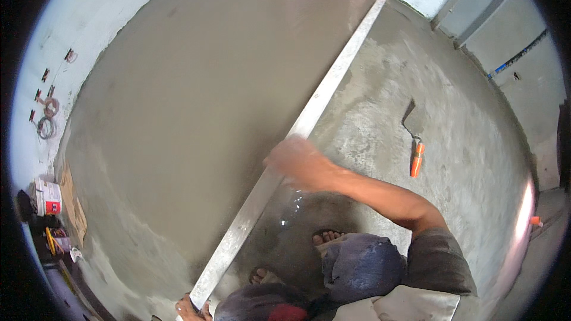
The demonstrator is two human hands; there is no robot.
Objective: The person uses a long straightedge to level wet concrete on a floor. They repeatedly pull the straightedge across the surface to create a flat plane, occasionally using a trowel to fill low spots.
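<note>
Long pale metal bar (324, 96) lies slantwise across the grey wet floor (178, 95), near end by the person's left knee, far end close to the top wall. Left hand (191, 309) at the near end, fingers pinching the bar between them and the thumb. Right hand (300, 163) lies across the bar nearer its middle, motion-blurred; fingers look bent over the edge, but can't tell whether they pinch it or only press. Floor left of the bar smooth and even; right of it patchier, with lighter marks and a shiny wet spot near the feet. Person squats barefoot, right foot (327, 238) just right of the bar.

Trowel (419, 150), orange handle, grey blade, lies on the floor right of the bar, well apart from both hands.

Containers at the left wall: white bucket (47, 197) with a red patch; just below it in view, a smaller tub (59, 242) with a yellow rim. Contents of both can't be made out at this angle. Brown sheet (74, 211) on the floor beside the bucket. Coiled wires (46, 126) hang from the left wall above. Blue pipe (501, 68) set in the right wall.
</note>
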